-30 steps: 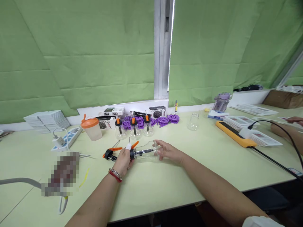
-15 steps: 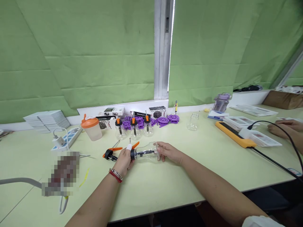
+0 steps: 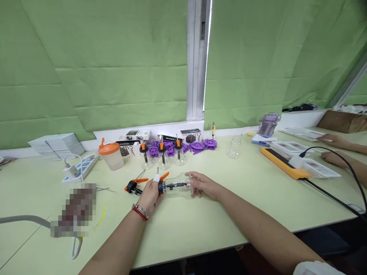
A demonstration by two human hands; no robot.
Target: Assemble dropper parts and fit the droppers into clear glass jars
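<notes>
My left hand (image 3: 149,194) is closed around the black cap (image 3: 160,186) of a clear bottle (image 3: 180,183) lying on its side, mouth end to the left. An orange lever (image 3: 164,176) sticks out by the thumb, which has a white wrap on it. At the bottle's base, my right hand (image 3: 207,185) grips it with bent fingers. Inside runs a dark tube. Left of my left hand lies a separate black pump cap (image 3: 132,187) with an orange lever. Beyond my hands, several capped bottles (image 3: 164,162) stand upright in a row.
Purple plastic wheel-like parts (image 3: 197,147) and printed boxes (image 3: 190,135) line the wall. A bare clear bottle (image 3: 234,149) stands right of them. An orange-lidded cup (image 3: 111,156) and power strip (image 3: 84,168) are left. At right are an orange power strip (image 3: 283,163) and a co-worker's hands (image 3: 334,158).
My two hands and the bottle stay nearly in place. At the right, the co-worker's hands have moved apart, one reaching to the white sheets at the back.
</notes>
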